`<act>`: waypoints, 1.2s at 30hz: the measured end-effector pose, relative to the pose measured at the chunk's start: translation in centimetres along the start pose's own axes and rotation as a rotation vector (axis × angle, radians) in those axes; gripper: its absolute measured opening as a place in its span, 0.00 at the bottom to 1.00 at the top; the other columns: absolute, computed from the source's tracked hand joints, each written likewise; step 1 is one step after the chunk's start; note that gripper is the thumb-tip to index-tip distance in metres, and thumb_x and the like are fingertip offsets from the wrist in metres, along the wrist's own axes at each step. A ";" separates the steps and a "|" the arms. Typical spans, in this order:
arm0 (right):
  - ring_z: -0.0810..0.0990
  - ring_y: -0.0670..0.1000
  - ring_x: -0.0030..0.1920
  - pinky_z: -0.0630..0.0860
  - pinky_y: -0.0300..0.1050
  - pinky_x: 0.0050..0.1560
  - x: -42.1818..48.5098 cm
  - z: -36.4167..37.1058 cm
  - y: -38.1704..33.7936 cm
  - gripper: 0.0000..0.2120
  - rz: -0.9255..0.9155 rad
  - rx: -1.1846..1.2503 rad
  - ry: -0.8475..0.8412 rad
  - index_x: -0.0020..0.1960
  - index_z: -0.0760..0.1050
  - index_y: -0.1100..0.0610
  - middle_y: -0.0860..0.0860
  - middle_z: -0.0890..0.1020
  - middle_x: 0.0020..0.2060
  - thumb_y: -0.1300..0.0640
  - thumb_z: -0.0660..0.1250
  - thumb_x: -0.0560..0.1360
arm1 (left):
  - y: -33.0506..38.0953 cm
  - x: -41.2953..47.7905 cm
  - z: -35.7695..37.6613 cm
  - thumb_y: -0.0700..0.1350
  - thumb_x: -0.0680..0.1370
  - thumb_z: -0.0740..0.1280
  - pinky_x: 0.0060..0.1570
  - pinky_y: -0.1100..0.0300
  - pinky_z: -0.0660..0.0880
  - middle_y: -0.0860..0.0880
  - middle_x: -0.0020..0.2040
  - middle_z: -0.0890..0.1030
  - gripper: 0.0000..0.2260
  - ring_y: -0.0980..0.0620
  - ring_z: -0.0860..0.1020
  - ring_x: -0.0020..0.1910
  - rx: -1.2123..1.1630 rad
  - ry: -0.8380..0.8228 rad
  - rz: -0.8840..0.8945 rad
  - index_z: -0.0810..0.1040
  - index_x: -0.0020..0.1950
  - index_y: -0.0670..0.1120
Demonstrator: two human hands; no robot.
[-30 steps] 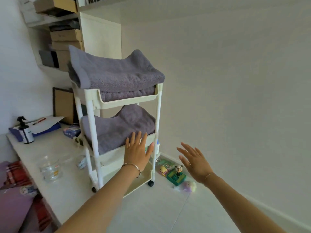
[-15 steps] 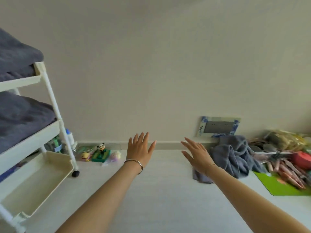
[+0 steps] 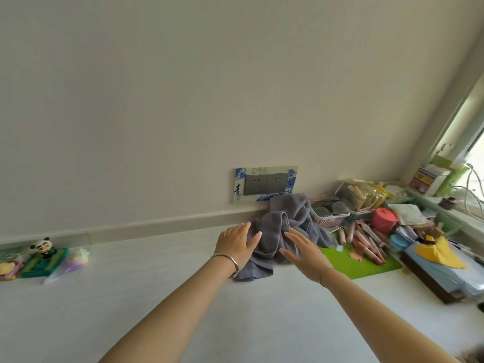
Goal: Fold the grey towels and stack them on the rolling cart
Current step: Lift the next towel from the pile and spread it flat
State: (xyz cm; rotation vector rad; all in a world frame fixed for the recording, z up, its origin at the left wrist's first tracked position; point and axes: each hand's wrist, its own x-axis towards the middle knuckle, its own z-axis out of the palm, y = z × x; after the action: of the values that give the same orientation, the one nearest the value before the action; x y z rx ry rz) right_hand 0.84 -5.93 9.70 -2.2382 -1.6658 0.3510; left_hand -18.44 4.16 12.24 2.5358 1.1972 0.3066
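hands (image 3: 237, 244) now over crumpled towel (image 3: 285, 231)

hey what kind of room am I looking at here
Probably a lived-in home room: a crumpled grey towel on a white surface, a decorated wall socket, and household clutter by the window.

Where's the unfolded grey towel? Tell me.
The grey towel lies crumpled right of centre, against the wall under the socket plate, left of the green mat.

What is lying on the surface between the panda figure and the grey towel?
In the head view, nothing: the white surface is bare between the panda figure and the crumpled grey towel.
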 end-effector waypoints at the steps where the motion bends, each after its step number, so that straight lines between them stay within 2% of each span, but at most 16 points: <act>1: 0.61 0.50 0.73 0.60 0.47 0.72 0.7 -0.1 1.1 0.31 0.014 0.048 -0.031 0.74 0.59 0.48 0.46 0.60 0.75 0.37 0.58 0.75 | 0.7 1.1 0.9 0.59 0.81 0.48 0.71 0.54 0.59 0.48 0.74 0.64 0.26 0.48 0.63 0.72 -0.014 -0.018 -0.007 0.58 0.75 0.47; 5: 0.68 0.48 0.68 0.65 0.45 0.68 4.1 0.4 5.5 0.38 0.091 0.219 -0.122 0.72 0.63 0.49 0.46 0.67 0.70 0.29 0.60 0.68 | 2.7 5.4 3.9 0.59 0.81 0.49 0.71 0.55 0.58 0.48 0.75 0.62 0.27 0.48 0.61 0.73 -0.063 -0.078 -0.045 0.57 0.76 0.47; 9: 0.69 0.45 0.63 0.66 0.38 0.62 7.3 1.8 9.3 0.30 0.167 0.383 -0.216 0.70 0.65 0.51 0.46 0.70 0.65 0.42 0.68 0.73 | 4.5 9.8 7.1 0.59 0.81 0.50 0.71 0.54 0.59 0.48 0.76 0.60 0.27 0.47 0.61 0.73 -0.165 -0.113 -0.113 0.56 0.76 0.47; 12: 0.69 0.50 0.66 0.67 0.39 0.60 9.5 3.2 11.6 0.34 0.236 0.467 -0.255 0.72 0.62 0.51 0.49 0.70 0.67 0.40 0.68 0.71 | 5.8 12.6 9.0 0.58 0.81 0.50 0.70 0.55 0.59 0.48 0.77 0.56 0.27 0.48 0.60 0.74 -0.172 -0.119 -0.102 0.53 0.77 0.47; 15: 0.71 0.49 0.64 0.66 0.38 0.59 11.0 4.1 12.5 0.29 0.261 0.487 -0.252 0.69 0.65 0.51 0.48 0.72 0.63 0.42 0.67 0.73 | 6.4 14.7 10.3 0.59 0.81 0.49 0.71 0.56 0.56 0.48 0.76 0.57 0.27 0.49 0.58 0.74 -0.159 -0.087 -0.074 0.55 0.76 0.47; 16: 0.73 0.48 0.61 0.66 0.35 0.58 11.4 4.3 12.6 0.26 0.263 0.494 -0.238 0.67 0.68 0.52 0.48 0.74 0.60 0.43 0.67 0.73 | 6.5 15.3 10.7 0.62 0.79 0.46 0.72 0.56 0.55 0.48 0.76 0.59 0.29 0.50 0.57 0.74 -0.151 -0.078 -0.058 0.56 0.76 0.47; 18: 0.76 0.47 0.55 0.67 0.29 0.51 12.3 4.4 13.0 0.22 0.244 0.528 -0.197 0.59 0.74 0.51 0.47 0.78 0.53 0.41 0.68 0.70 | 6.8 16.6 11.6 0.72 0.69 0.30 0.74 0.55 0.52 0.49 0.75 0.60 0.45 0.51 0.56 0.75 -0.112 -0.033 -0.011 0.58 0.75 0.47; 19: 0.77 0.47 0.51 0.69 0.27 0.46 12.7 4.4 13.3 0.19 0.221 0.524 -0.178 0.55 0.77 0.50 0.47 0.79 0.49 0.40 0.68 0.69 | 6.9 17.2 12.0 0.72 0.63 0.23 0.74 0.54 0.50 0.49 0.76 0.60 0.52 0.51 0.55 0.75 -0.074 -0.027 0.007 0.59 0.75 0.48; 21: 0.75 0.45 0.45 0.69 0.27 0.42 13.3 4.6 13.6 0.07 0.176 0.485 -0.170 0.45 0.78 0.45 0.45 0.79 0.42 0.44 0.70 0.70 | 7.1 18.2 12.7 0.70 0.58 0.18 0.74 0.52 0.44 0.50 0.76 0.57 0.56 0.50 0.50 0.76 -0.002 -0.019 0.041 0.58 0.75 0.49; 22: 0.74 0.43 0.42 0.69 0.28 0.41 13.4 4.5 13.8 0.03 0.143 0.461 -0.168 0.41 0.77 0.42 0.43 0.78 0.39 0.47 0.72 0.71 | 7.5 18.6 12.8 0.69 0.59 0.18 0.74 0.51 0.41 0.51 0.77 0.56 0.55 0.50 0.49 0.76 0.025 -0.028 0.062 0.57 0.75 0.50; 24: 0.71 0.42 0.39 0.68 0.29 0.41 13.5 4.7 14.0 0.10 0.101 0.434 -0.155 0.35 0.75 0.40 0.42 0.77 0.36 0.51 0.72 0.71 | 8.0 19.0 13.0 0.68 0.68 0.24 0.73 0.51 0.40 0.52 0.77 0.56 0.45 0.51 0.47 0.76 0.061 -0.066 0.123 0.59 0.75 0.51; 26: 0.73 0.42 0.38 0.69 0.30 0.41 13.6 4.5 14.3 0.15 0.093 0.492 -0.144 0.31 0.75 0.38 0.43 0.77 0.36 0.53 0.71 0.72 | 8.2 19.4 12.8 0.58 0.80 0.36 0.74 0.51 0.39 0.53 0.76 0.60 0.28 0.51 0.48 0.76 0.105 -0.126 0.166 0.64 0.73 0.51; 27: 0.74 0.41 0.38 0.69 0.30 0.42 13.8 4.4 14.4 0.15 0.086 0.546 -0.131 0.31 0.76 0.39 0.43 0.78 0.36 0.53 0.71 0.73 | 8.1 19.6 12.7 0.53 0.82 0.39 0.73 0.51 0.40 0.53 0.75 0.62 0.25 0.50 0.50 0.76 0.122 -0.153 0.177 0.66 0.72 0.50; 30: 0.78 0.43 0.41 0.73 0.32 0.47 13.9 3.1 14.9 0.05 0.089 0.685 -0.116 0.39 0.78 0.50 0.48 0.82 0.38 0.54 0.69 0.74 | 7.7 19.7 12.5 0.49 0.80 0.39 0.73 0.51 0.42 0.52 0.73 0.66 0.25 0.48 0.52 0.75 0.201 -0.214 0.187 0.65 0.71 0.48; 32: 0.80 0.46 0.45 0.75 0.33 0.52 14.0 2.8 15.3 0.04 0.097 0.706 -0.160 0.45 0.78 0.57 0.52 0.83 0.43 0.57 0.70 0.74 | 7.2 19.9 12.8 0.47 0.83 0.42 0.73 0.50 0.44 0.52 0.73 0.65 0.21 0.47 0.52 0.75 0.215 -0.237 0.165 0.62 0.73 0.48; 36: 0.76 0.44 0.55 0.70 0.26 0.52 13.1 4.8 15.0 0.17 0.112 0.559 -0.388 0.61 0.76 0.55 0.45 0.77 0.53 0.54 0.71 0.73 | 5.6 19.5 13.1 0.45 0.83 0.44 0.74 0.47 0.44 0.48 0.73 0.64 0.20 0.45 0.52 0.75 0.320 -0.296 0.106 0.59 0.74 0.47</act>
State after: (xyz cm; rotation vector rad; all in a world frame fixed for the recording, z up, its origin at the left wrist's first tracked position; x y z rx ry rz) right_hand 15.88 3.24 -0.69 -1.9115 -1.3727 1.1816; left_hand 1.97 13.42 3.25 2.7914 1.0691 -0.2516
